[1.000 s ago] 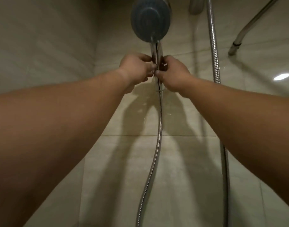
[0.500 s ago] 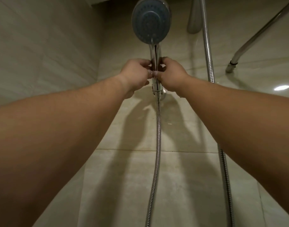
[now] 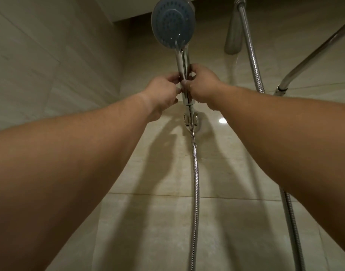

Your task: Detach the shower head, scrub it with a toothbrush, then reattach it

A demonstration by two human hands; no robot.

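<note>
The shower head (image 3: 172,23) has a round blue-grey face and a chrome handle (image 3: 182,61). It stands upright above the wall bracket (image 3: 191,119), with its metal hose (image 3: 194,173) hanging down from the handle's base. My left hand (image 3: 163,90) grips the handle from the left. My right hand (image 3: 202,85) grips it from the right, fingertips meeting at the chrome. No toothbrush is in view.
Beige tiled walls meet in a corner at the left. A second metal hose (image 3: 252,51) runs down the right side. A chrome pipe (image 3: 308,57) slants in from the upper right. A lamp's reflection (image 3: 222,120) shines on the tile.
The shower head and both hands sit lower in the view, and more of the head's face shows. The wall bracket below the hands has come into sight.
</note>
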